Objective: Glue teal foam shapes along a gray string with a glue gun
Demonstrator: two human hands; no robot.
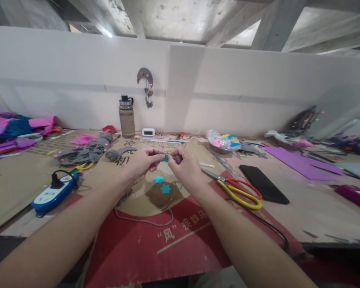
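Near the back edge of my worktop [303, 206], the bottle [127, 122] looks like smooth, see-through plastic. My scissors [223, 179] have shiny metal blades [211, 173] and smooth plastic handles [258, 204]. At the front edge, my cardboard [132, 256] looks papery and dull. My stars [166, 189] look matt, like felt.

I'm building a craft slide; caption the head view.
Left hand and right hand hold a small teal piece between their fingertips, two turquoise cutouts and scissors lying nearby.

The head camera looks forward and down across the table [306, 210], seemingly from close by.
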